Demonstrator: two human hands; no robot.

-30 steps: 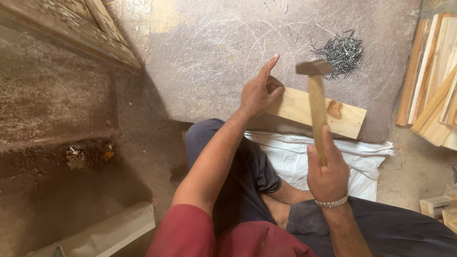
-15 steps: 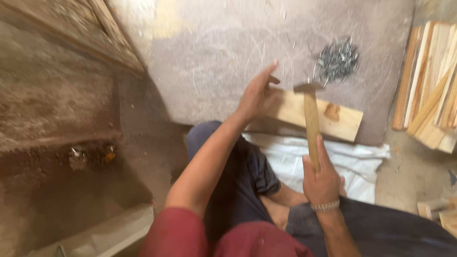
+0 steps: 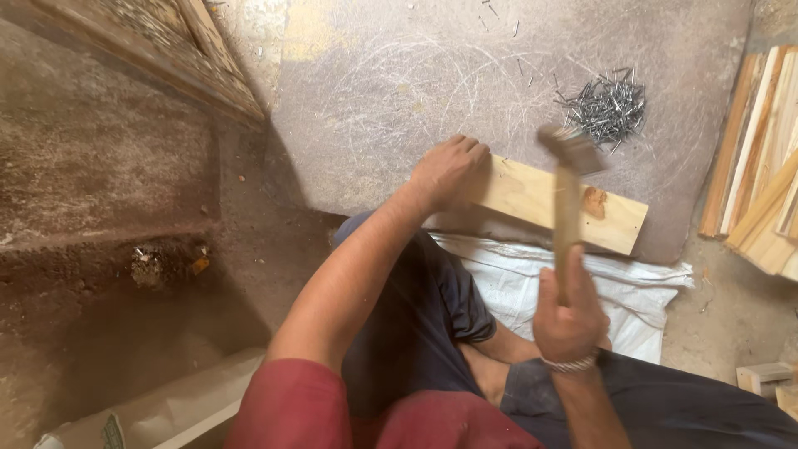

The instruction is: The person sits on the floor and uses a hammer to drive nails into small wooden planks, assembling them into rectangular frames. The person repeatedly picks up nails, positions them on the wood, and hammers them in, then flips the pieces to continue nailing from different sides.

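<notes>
A pale wooden board (image 3: 532,198) with a brown knot lies on a grey scratched slab (image 3: 399,91) in front of me. My left hand (image 3: 447,170) presses down on the board's left end, fingers curled over its far edge. My right hand (image 3: 568,310) grips the wooden handle of a hammer (image 3: 568,179); its metal head is blurred and raised above the middle of the board. A heap of grey nails (image 3: 605,108) lies on the slab just beyond the hammer head.
A white woven sack (image 3: 582,283) lies under my legs below the board. Several wooden slats (image 3: 761,183) are stacked at the right edge. A small wooden block (image 3: 765,376) sits at the lower right. A dirt ledge and a wooden frame (image 3: 166,58) fill the left.
The hammer has swung from over the board's left part, near my left hand, up and to the right. My left hand's raised fingers have folded down onto the board's end.
</notes>
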